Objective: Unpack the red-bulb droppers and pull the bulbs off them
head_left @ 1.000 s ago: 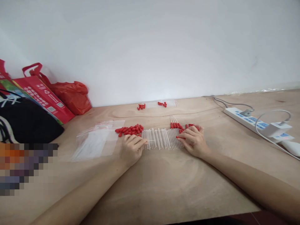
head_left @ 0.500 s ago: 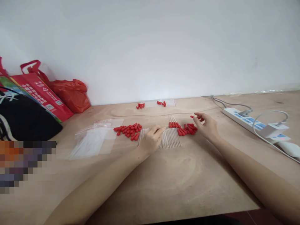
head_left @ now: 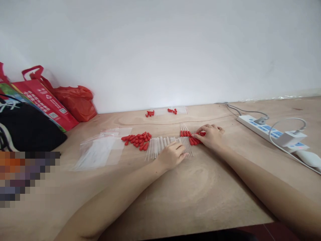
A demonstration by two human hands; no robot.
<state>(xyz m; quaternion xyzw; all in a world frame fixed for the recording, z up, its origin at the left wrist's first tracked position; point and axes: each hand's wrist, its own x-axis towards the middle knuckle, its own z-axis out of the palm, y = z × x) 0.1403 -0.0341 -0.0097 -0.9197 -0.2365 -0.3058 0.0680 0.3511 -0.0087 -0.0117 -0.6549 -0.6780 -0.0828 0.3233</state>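
Note:
A row of thin clear plastic tubes (head_left: pixel 157 146) lies on the wooden table (head_left: pixel 175 187). My left hand (head_left: pixel 173 155) rests on the tubes near their right end, fingers curled and pinched on them. Beside the tubes' left end is a pile of small red caps (head_left: pixel 137 139). A second pile of red caps (head_left: pixel 188 135) sits at the right end, and my right hand (head_left: pixel 210 135) lies over it with fingertips pinching among the caps. What the fingers grip is too small to make out.
Clear zip bags (head_left: pixel 100 150) lie left of the tubes. Red bags (head_left: pixel 57 100) and a black bag (head_left: pixel 25 130) stand at the far left by the wall. A white power strip (head_left: pixel 271 132) with a cable sits at right. More red caps on small bags (head_left: pixel 163 112) lie near the wall.
My left hand slid right along the tubes from their left end to their right end. My right hand lifted off toward the right, then came back down onto the right cap pile.

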